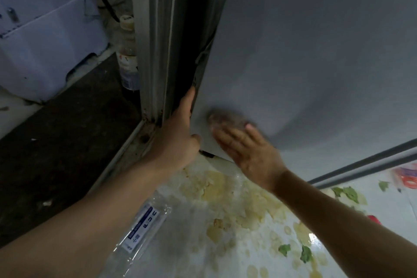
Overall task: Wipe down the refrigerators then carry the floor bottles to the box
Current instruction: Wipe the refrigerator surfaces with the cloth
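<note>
stained floor [237, 221] below grey refrigerator door [316, 52]; left hand [178, 133] grips its edge, flat right hand [250, 151] presses cloth [225, 117].

Grey fridge door [316, 52]; brownish cloth [225, 117]; yellow-stained floor [225, 210]; blue-labelled clear bottle [144, 226].

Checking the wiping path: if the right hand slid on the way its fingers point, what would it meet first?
The right hand already presses the cloth on the fridge door; beyond looks bare door.

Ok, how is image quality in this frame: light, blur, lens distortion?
Head view: dim overall; right hand and the cloth under it are motion-blurred, left hand on the refrigerator door edge is sharper; wide-angle lens bows the door; floor bottle shows slight glare.
</note>
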